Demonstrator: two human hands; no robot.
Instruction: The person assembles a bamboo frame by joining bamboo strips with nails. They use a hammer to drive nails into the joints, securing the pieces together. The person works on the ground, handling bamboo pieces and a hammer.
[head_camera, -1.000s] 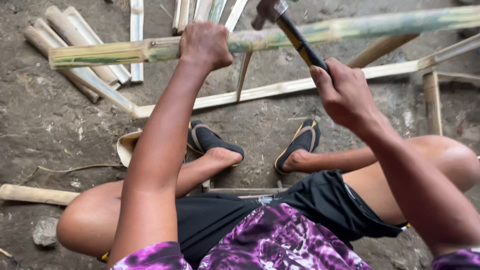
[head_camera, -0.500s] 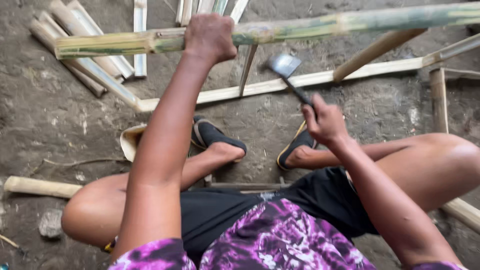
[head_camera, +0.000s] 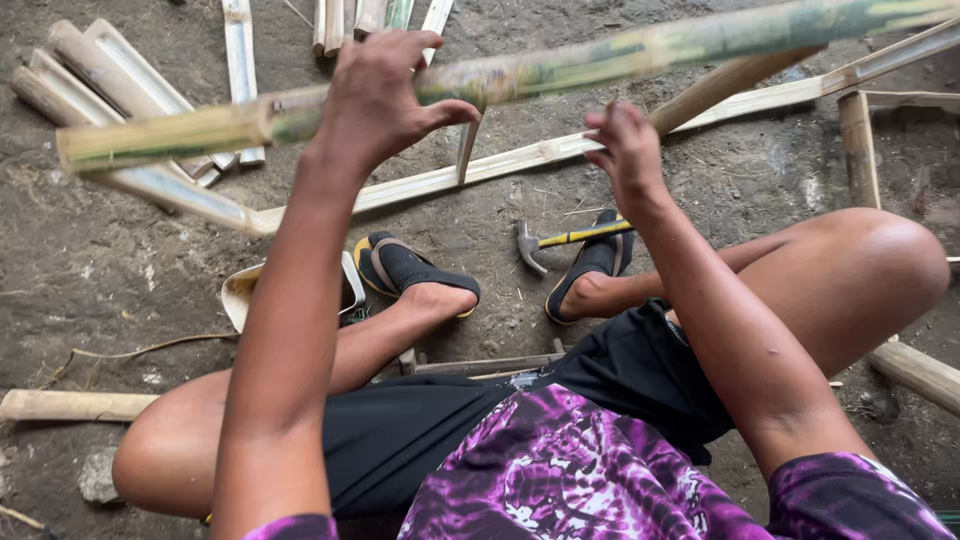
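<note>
My left hand grips a long green and yellow bamboo pole and holds it level above the ground. Just under the pole, my right hand is empty, its fingers loosely apart. A hammer with a yellow and black handle lies on the dirt between my feet, its head near my right sandal. My left foot in a black sandal rests to the left of it.
Split bamboo strips lie on the dirt at the upper left. A long strip runs across under the pole, and wooden posts form a frame on the right. A round stick lies at the lower left.
My right hand has let go of the hammer, which now lies on the ground, and has risen toward the pole. The left hand still holds the pole.
</note>
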